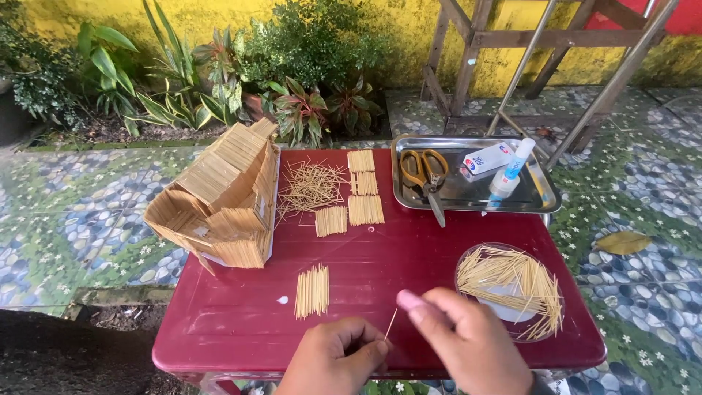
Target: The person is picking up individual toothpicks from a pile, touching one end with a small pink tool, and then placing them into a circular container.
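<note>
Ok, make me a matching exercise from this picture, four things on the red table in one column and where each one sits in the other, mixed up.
Things:
1. scissors
2. toothpick house
3. loose toothpicks
4. single toothpick

Places:
A. pinched between left hand and right hand
B. in the metal tray
C. in the clear round dish
D. on the table's left edge

Pairs: 1-B, 2-D, 3-C, 4-A
</note>
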